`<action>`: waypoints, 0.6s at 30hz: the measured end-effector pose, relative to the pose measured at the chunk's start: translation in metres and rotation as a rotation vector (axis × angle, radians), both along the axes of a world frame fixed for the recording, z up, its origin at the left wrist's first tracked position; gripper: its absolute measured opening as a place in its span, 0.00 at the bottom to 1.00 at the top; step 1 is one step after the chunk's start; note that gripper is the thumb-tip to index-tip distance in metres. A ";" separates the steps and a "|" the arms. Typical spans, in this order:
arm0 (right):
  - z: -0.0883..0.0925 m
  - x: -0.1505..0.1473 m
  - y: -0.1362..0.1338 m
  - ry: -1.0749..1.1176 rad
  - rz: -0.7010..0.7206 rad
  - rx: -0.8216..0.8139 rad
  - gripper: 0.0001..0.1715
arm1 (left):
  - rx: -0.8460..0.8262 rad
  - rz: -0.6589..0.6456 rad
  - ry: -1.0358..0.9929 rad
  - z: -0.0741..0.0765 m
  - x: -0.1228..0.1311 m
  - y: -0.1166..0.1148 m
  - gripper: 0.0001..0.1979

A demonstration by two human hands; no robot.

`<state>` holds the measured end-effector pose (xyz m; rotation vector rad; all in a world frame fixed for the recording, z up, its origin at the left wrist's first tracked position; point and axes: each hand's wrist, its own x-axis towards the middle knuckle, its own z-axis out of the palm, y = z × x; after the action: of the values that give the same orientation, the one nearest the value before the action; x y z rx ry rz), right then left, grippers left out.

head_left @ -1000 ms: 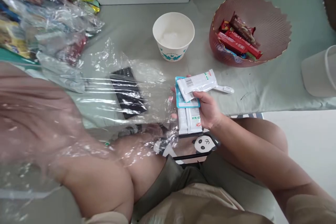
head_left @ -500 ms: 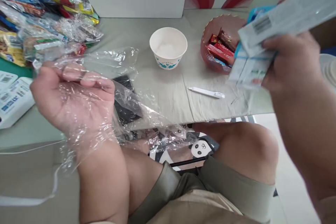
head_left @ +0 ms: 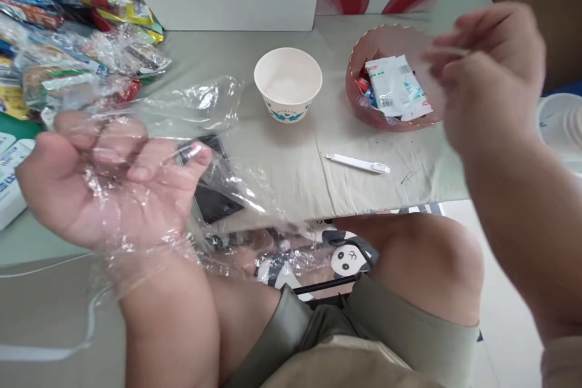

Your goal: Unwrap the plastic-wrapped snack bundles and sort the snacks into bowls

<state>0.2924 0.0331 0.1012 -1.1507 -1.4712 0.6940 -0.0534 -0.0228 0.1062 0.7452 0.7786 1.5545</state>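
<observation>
Pink bowl (head_left: 364, 110) holds white packets (head_left: 394, 86); left hand (head_left: 109, 185) fingers clutch clear wrap (head_left: 213, 103); right hand (head_left: 493, 76) fingers half-open, blurred.

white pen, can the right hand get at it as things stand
Probably yes: the white pen lies alone on the cloth, nothing over it, and the right hand is raised near the pink bowl, close by.
</observation>
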 end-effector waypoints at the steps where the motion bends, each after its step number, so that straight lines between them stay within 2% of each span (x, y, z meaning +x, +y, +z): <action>1: 0.000 -0.030 -0.021 0.026 0.053 -0.053 0.21 | 0.002 -0.020 0.041 0.000 0.007 0.001 0.21; 2: -0.002 -0.058 -0.039 0.056 0.145 -0.105 0.17 | 0.003 -0.039 0.084 -0.001 0.011 0.002 0.23; 3: -0.006 -0.083 -0.054 0.071 0.246 -0.235 0.18 | 0.003 -0.056 0.127 -0.002 0.013 0.002 0.24; 5: -0.018 -0.117 -0.069 0.160 0.343 -0.335 0.30 | -0.006 -0.087 0.210 -0.005 0.009 -0.002 0.26; 7: -0.029 -0.134 -0.069 0.278 0.401 -0.398 0.43 | -0.014 -0.142 0.273 -0.009 0.001 -0.007 0.26; 9: -0.035 -0.139 -0.062 0.367 0.454 -0.421 0.49 | 0.056 -0.319 0.268 -0.009 -0.006 -0.013 0.26; 11: -0.032 -0.141 -0.055 0.376 0.544 -0.423 0.46 | 0.176 -0.588 0.169 -0.006 -0.007 -0.017 0.26; 13: -0.024 -0.144 -0.052 0.313 0.712 -0.428 0.31 | 0.256 -0.803 0.038 -0.001 -0.006 -0.019 0.25; 14: -0.019 -0.145 -0.052 0.287 0.796 -0.435 0.23 | 0.253 -0.847 -0.005 0.000 -0.007 -0.019 0.24; 15: -0.015 -0.147 -0.052 0.275 0.853 -0.450 0.17 | 0.230 -0.838 -0.028 0.001 -0.010 -0.018 0.23; 16: -0.012 -0.147 -0.053 0.274 0.873 -0.475 0.15 | 0.201 -0.803 -0.032 0.000 -0.015 -0.016 0.22; 18: -0.010 -0.145 -0.054 0.298 0.799 -0.547 0.16 | 0.120 -0.622 -0.024 -0.008 -0.032 -0.009 0.19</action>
<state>0.1473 -0.0205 0.0908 -0.7532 -1.5034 1.8227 -0.0856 -0.0318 0.0978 0.9465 0.3794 1.0463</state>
